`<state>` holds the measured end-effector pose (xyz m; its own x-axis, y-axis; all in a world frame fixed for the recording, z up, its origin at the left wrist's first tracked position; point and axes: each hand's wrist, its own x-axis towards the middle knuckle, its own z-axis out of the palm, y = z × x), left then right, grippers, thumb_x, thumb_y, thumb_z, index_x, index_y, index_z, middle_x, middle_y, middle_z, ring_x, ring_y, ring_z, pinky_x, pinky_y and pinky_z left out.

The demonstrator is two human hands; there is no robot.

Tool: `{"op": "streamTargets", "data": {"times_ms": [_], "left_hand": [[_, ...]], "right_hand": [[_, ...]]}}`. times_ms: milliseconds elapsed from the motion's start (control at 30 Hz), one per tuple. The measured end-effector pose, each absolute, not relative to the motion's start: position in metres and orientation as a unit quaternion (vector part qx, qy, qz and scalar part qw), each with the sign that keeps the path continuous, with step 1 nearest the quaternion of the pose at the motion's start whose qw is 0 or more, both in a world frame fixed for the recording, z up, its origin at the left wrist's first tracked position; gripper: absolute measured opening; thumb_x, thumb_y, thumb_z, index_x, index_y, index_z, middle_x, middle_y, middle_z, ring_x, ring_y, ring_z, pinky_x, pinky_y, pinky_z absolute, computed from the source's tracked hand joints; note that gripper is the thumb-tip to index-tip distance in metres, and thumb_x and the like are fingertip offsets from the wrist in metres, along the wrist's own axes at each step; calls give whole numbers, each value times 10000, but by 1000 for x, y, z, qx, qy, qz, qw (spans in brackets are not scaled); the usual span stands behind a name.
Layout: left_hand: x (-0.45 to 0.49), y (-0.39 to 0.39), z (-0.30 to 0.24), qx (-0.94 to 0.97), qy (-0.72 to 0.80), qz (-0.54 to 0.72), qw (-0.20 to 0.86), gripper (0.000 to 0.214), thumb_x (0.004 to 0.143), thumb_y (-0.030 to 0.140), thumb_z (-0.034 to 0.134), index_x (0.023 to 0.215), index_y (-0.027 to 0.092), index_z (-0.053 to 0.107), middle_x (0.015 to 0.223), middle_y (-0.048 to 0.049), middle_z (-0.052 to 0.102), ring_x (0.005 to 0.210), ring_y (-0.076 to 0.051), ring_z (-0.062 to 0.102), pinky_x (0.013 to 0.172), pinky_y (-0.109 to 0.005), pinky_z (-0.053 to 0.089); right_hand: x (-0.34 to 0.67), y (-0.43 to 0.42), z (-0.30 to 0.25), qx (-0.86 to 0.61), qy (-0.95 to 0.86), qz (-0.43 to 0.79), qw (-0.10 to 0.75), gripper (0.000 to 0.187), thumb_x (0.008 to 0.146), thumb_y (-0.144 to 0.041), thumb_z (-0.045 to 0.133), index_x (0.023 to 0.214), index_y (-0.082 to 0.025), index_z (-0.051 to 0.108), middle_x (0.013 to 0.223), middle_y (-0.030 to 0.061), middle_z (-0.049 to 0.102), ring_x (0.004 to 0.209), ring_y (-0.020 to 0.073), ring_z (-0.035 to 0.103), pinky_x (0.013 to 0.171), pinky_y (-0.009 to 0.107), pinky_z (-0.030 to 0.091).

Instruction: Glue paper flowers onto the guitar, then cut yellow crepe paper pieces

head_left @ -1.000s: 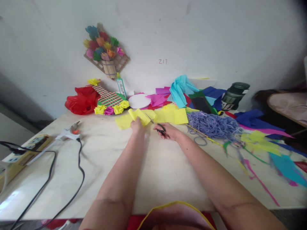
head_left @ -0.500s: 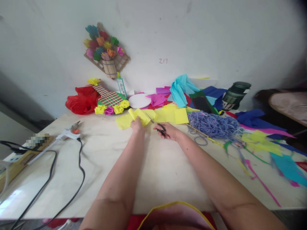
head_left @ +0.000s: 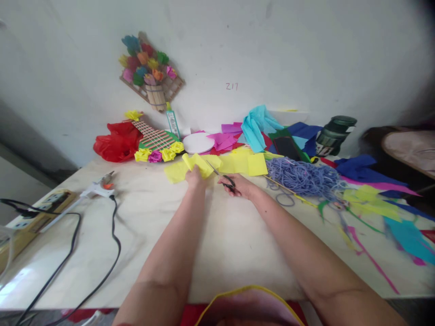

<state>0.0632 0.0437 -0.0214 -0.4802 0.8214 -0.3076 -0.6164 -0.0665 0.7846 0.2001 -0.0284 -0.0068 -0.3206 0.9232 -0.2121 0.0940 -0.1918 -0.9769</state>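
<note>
A folded sheet of yellow crepe paper [head_left: 199, 164], lying at the far middle of the pale bench [head_left: 224, 235] just before the wall, is pinched in the left hand [head_left: 195, 178], while black-handled metal scissors [head_left: 224, 179] are gripped in the right hand [head_left: 239, 185], blades against the paper.
</note>
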Motion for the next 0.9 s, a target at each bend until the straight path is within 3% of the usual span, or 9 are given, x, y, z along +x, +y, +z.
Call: {"op": "streamTargets", "data": {"times_ms": [367, 667, 900], "left_hand": [[62, 45, -24, 110, 474, 722, 492, 55, 718, 128, 519, 768, 151, 523, 768, -53, 579, 737, -161, 603, 642, -278, 482], [63, 42, -21, 113, 458, 729, 497, 61, 724, 102, 497, 754, 146, 526, 743, -46, 576, 674, -147, 599, 630, -289, 480], [64, 42, -22, 117, 435, 728, 517, 57, 728, 100, 500, 752, 144, 527, 728, -42, 580, 657, -142, 597, 647, -300, 477]], "right_hand": [[201, -26, -12, -484, -552, 591, 334, 294, 735, -428, 580, 807, -145, 553, 460, -75, 458, 307, 28, 390, 243, 152, 186], [200, -27, -15, -479, -571, 577, 335, 286, 707, -403, 619, 650, -166, 470, 440, -80, 440, 302, 21, 376, 237, 144, 186], [201, -24, -14, -468, -575, 587, 326, 281, 713, -417, 605, 710, -155, 502, 460, -65, 476, 314, 35, 418, 234, 145, 218]]}}
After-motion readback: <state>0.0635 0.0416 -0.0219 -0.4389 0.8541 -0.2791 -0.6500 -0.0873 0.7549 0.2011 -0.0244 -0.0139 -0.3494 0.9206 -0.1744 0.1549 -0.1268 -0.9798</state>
